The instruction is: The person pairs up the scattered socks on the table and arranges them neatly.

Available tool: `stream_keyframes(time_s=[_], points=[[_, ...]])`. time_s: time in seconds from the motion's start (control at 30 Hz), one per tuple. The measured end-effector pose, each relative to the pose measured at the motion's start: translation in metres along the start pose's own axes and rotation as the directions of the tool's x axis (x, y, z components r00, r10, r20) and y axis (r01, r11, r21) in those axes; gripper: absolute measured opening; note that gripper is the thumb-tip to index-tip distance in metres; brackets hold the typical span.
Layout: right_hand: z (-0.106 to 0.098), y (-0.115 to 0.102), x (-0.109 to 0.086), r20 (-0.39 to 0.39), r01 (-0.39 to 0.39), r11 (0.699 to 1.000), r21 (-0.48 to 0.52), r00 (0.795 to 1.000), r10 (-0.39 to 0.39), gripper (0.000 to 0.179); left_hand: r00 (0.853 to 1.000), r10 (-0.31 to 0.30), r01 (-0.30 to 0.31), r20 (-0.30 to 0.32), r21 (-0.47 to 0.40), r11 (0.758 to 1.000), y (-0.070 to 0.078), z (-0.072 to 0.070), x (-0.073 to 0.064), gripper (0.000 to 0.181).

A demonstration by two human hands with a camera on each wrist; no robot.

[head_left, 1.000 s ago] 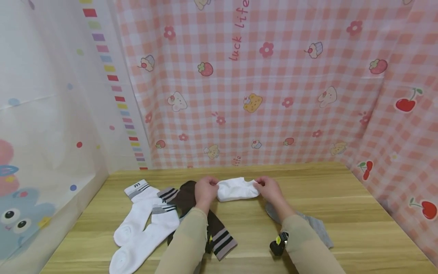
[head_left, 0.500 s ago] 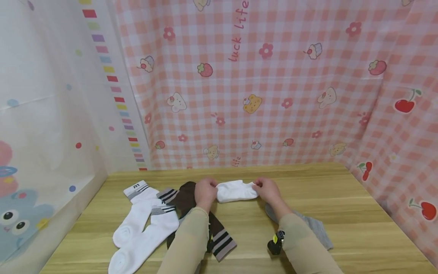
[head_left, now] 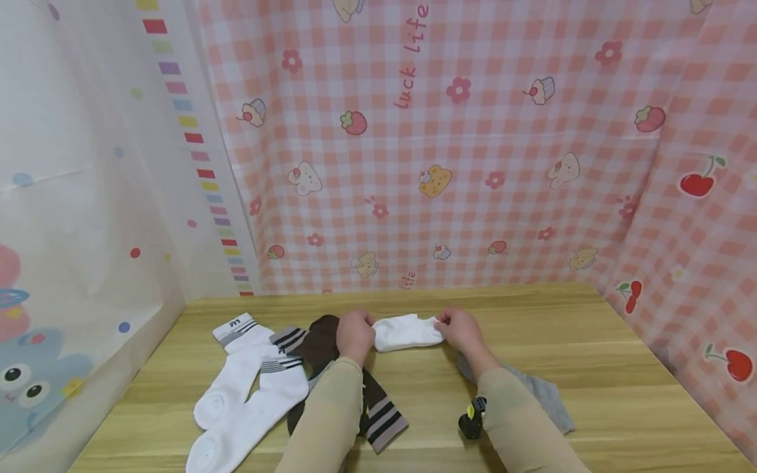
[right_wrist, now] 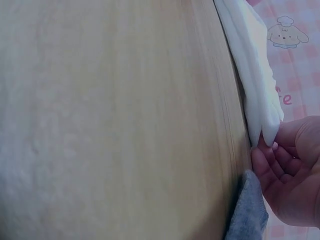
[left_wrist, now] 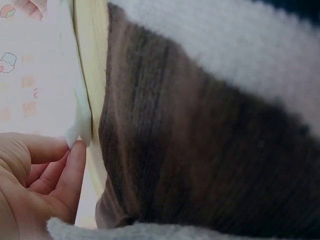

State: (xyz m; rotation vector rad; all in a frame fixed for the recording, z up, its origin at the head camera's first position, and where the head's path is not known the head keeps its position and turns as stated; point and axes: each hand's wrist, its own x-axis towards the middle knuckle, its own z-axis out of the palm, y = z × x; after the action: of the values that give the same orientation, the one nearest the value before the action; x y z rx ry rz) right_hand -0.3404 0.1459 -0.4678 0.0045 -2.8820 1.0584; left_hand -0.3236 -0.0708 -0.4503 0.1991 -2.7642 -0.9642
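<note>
So both hands are working on one short white sock (head_left: 408,332), which is stretching between them near the back of the wooden counter (head_left: 597,355). The left hand (head_left: 356,336) is pinching one end, thumb and fingertips closing right up on the fabric, and the right hand (head_left: 462,330) is doing the same at the other end, its spare fingers curling in. Can't tell whether the sock is resting on the wood or hovering just over it. Off to the left, two long white socks (head_left: 263,401) with black-striped cuffs are lying against each other. Some dark brown sock fabric (head_left: 324,338) with striped cuffs is sitting right beside the left hand and partly hiding behind the left sleeve (head_left: 325,417), so I can't tell if it's one sock or two. A grey sock (head_left: 547,397) is poking out from under the right forearm. A pink checked curtain (head_left: 437,138) is hanging behind it all.
</note>
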Motion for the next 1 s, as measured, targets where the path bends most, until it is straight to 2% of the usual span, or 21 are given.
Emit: stream_keyframes(time_s=[0.2, 0.43, 0.6, 0.67, 0.83, 1.0], points=[[0.002, 0.000, -0.001, 0.002, -0.026, 1.000, -0.018, 1.000, 0.026, 0.010, 1.000, 0.010, -0.011, 0.014, 0.033, 0.999, 0.000, 0.001, -0.001, 0.012], [0.004, 0.002, -0.002, -0.011, -0.019, 1.000, -0.024, 1.000, 0.019, 0.009, 0.999, 0.024, -0.026, 0.026, 0.077, 0.997, -0.002, 0.000, -0.002, 0.012], [-0.002, 0.005, -0.002, 0.001, -0.019, 0.999, -0.028, 1.000, 0.019, 0.006, 0.998, 0.017, -0.023, 0.065, 0.093, 0.995, -0.001, -0.008, -0.003, 0.031], [-0.007, 0.004, -0.002, -0.002, 0.005, 0.999, -0.038, 1.000, -0.005, 0.006, 0.997, 0.010, -0.017, 0.075, 0.089, 0.996, 0.001, -0.011, -0.002, 0.037], [-0.018, -0.003, -0.005, 0.004, 0.068, 0.994, -0.080, 0.998, -0.068, 0.008, 0.996, 0.020, -0.029, 0.083, 0.098, 0.995, 0.009, -0.017, 0.000, 0.035], [-0.025, -0.013, -0.011, 0.041, 0.149, 0.982, -0.116, 0.989, -0.145, 0.012, 0.989, 0.080, -0.094, 0.122, 0.112, 0.989, 0.020, -0.020, -0.005, 0.018]])
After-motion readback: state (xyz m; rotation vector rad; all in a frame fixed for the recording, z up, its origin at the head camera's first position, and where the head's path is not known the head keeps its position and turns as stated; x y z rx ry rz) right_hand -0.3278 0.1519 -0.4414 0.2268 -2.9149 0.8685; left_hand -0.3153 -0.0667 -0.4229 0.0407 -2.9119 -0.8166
